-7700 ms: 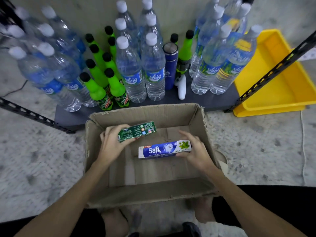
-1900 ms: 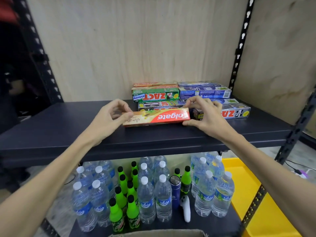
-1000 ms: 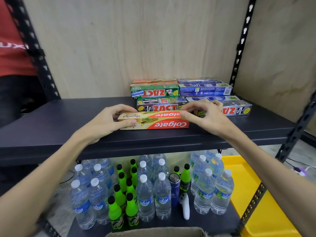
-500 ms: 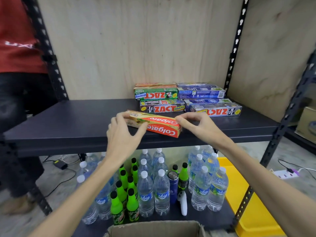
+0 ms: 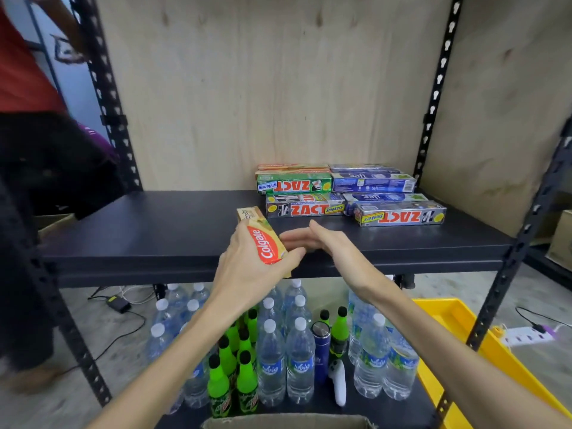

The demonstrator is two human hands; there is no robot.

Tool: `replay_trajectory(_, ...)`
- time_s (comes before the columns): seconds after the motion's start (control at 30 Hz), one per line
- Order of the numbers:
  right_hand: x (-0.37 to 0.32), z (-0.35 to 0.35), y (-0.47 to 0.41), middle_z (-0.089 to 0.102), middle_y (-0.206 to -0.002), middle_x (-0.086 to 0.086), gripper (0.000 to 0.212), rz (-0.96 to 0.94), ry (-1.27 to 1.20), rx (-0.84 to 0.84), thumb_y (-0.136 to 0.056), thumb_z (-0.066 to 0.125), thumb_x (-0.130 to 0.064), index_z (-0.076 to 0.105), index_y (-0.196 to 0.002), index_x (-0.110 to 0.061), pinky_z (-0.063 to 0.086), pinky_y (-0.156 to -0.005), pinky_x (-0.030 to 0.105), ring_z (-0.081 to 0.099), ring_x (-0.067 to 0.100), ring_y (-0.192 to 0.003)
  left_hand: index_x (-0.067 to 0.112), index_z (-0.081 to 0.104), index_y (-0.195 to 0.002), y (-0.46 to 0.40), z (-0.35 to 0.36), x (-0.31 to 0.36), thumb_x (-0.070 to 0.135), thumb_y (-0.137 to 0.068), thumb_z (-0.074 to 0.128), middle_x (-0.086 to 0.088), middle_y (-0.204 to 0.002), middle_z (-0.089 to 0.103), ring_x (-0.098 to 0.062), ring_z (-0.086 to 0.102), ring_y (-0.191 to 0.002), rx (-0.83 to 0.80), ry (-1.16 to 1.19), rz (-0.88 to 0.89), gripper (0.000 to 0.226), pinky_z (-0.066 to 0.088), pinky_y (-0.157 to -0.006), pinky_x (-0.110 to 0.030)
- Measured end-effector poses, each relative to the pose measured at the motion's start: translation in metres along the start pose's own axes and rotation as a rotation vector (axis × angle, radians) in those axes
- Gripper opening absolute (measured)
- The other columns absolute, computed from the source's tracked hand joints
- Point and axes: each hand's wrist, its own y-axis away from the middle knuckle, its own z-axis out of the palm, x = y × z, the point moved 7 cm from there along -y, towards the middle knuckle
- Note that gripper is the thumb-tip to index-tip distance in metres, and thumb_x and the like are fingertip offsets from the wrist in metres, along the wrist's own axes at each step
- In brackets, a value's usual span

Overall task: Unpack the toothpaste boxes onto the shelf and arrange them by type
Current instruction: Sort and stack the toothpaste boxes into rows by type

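Colgate box (image 5: pixel 263 241) in left grip (image 5: pixel 250 267); right grip (image 5: pixel 322 243) open beside; Zact boxes (image 5: pixel 305 207) behind.

both forearms bare to the frame edge, no sleeves or jewellery showing.

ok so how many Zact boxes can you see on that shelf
3. A green Zact box sits at the back, a grey Zact Smokers box just in front of it, and another grey Smokers box at front right. More may be hidden underneath the stacks.

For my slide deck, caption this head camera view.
Left hand grips a Colgate box above the shelf; right hand open beside it.
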Motion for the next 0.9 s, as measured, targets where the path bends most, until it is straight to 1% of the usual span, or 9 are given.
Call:
replay_trajectory(0.13, 0.005, -0.002, -0.015, 0.074, -0.120, -0.011, 0.031, 0.018, 0.119, -0.024, -0.109, 0.042, -0.025, 0.066, -0.129, -0.021, 0.038, -0.095, 0.007, 0.061, -0.005, -0.117, 0.028, 0.024, -0.144, -0.009, -0.023, -0.013, 0.074, -0.064, 0.077, 0.014, -0.127, 0.054, -0.008, 0.058, -0.112, -0.048, 0.029, 0.046, 0.106, 0.051, -0.096, -0.034)
replay_trajectory(0.2, 0.009, -0.008, -0.025, 0.072, -0.122, -0.011, 0.029, -0.006, 0.194, 0.022, -0.107, 0.049, -0.017, 0.064, -0.131, -0.021, 0.042, -0.102, 0.017, 0.060, -0.004, -0.119, 0.026, 0.026, -0.143, -0.013, -0.032, -0.018, 0.064, -0.069, 0.081, 0.019, -0.116, 0.056, 0.005, 0.059, -0.102, -0.102, 0.041, 0.068, 0.099, 0.048, -0.086, -0.019)
replay_trajectory(0.27, 0.012, -0.013, -0.035, 0.067, -0.129, -0.010, 0.033, -0.019, 0.286, 0.055, -0.104, 0.055, -0.018, 0.059, -0.136, -0.022, 0.046, -0.107, 0.027, 0.061, -0.002, -0.117, 0.029, 0.031, -0.140, -0.017, -0.042, -0.026, 0.056, -0.074, 0.081, 0.021, -0.110, 0.057, 0.014, 0.057, -0.095, -0.141, 0.028, 0.087, 0.088, 0.043, -0.077, -0.013)
replay_trajectory(0.37, 0.013, -0.017, -0.050, 0.054, -0.143, -0.010, 0.052, 0.013, 0.418, 0.081, -0.097, 0.065, -0.035, 0.047, -0.146, -0.029, 0.051, -0.103, 0.033, 0.064, 0.001, -0.109, 0.032, 0.036, -0.134, -0.025, -0.057, -0.038, 0.052, -0.074, 0.083, 0.019, -0.112, 0.063, 0.014, 0.057, -0.099, -0.190, 0.008, 0.123, 0.079, 0.048, -0.084, -0.018)
replay_trajectory(0.53, 0.014, -0.022, -0.075, 0.050, -0.144, -0.010, 0.075, 0.005, 0.581, 0.093, -0.089, 0.070, -0.052, 0.035, -0.153, -0.034, 0.044, -0.096, 0.029, 0.058, 0.012, -0.116, 0.038, 0.048, -0.129, -0.043, -0.088, -0.060, 0.043, -0.076, 0.084, 0.021, -0.120, 0.069, -0.008, 0.067, -0.108, -0.312, -0.001, 0.180, 0.064, 0.050, -0.101, -0.038)
replay_trajectory(0.6, 0.018, -0.019, -0.085, 0.055, -0.141, -0.007, 0.074, 0.025, 0.547, 0.069, -0.087, 0.072, -0.051, 0.038, -0.151, -0.036, 0.046, -0.102, 0.033, 0.059, 0.012, -0.119, 0.036, 0.053, -0.128, -0.058, -0.105, -0.074, 0.029, -0.084, 0.082, 0.020, -0.119, 0.070, -0.009, 0.068, -0.107, -0.287, -0.030, 0.198, 0.053, 0.050, -0.102, -0.040)
replay_trajectory(0.67, 0.020, -0.011, -0.096, 0.064, -0.131, -0.004, 0.066, -0.002, 0.544, 0.059, -0.087, 0.074, -0.047, 0.046, -0.146, -0.033, 0.048, -0.104, 0.030, 0.061, 0.009, -0.116, 0.035, 0.059, -0.123, -0.075, -0.123, -0.093, 0.027, -0.085, 0.080, 0.021, -0.115, 0.072, -0.006, 0.067, -0.104, -0.207, -0.083, 0.202, 0.043, 0.051, -0.099, -0.040)
replay_trajectory(0.77, 0.016, 0.009, -0.117, 0.067, -0.113, -0.004, 0.054, -0.071, 0.639, 0.050, -0.089, 0.074, -0.043, 0.056, -0.137, -0.025, 0.051, -0.088, 0.016, 0.062, 0.007, -0.100, 0.033, 0.066, -0.115, -0.099, -0.142, -0.124, 0.026, -0.085, 0.080, 0.021, -0.107, 0.073, 0.001, 0.067, -0.101, -0.112, -0.159, 0.184, 0.034, 0.054, -0.096, -0.039)
replay_trajectory(0.9, 0.012, 0.048, -0.162, 0.066, -0.116, -0.002, 0.052, -0.166, 0.853, 0.009, -0.091, 0.068, -0.052, 0.056, -0.134, -0.026, 0.055, -0.090, 0.039, 0.061, 0.014, -0.102, 0.033, 0.068, -0.121, -0.132, -0.161, -0.153, 0.037, -0.084, 0.080, 0.011, -0.111, 0.073, -0.006, 0.068, -0.098, -0.003, -0.248, 0.135, 0.039, 0.054, -0.094, -0.034)
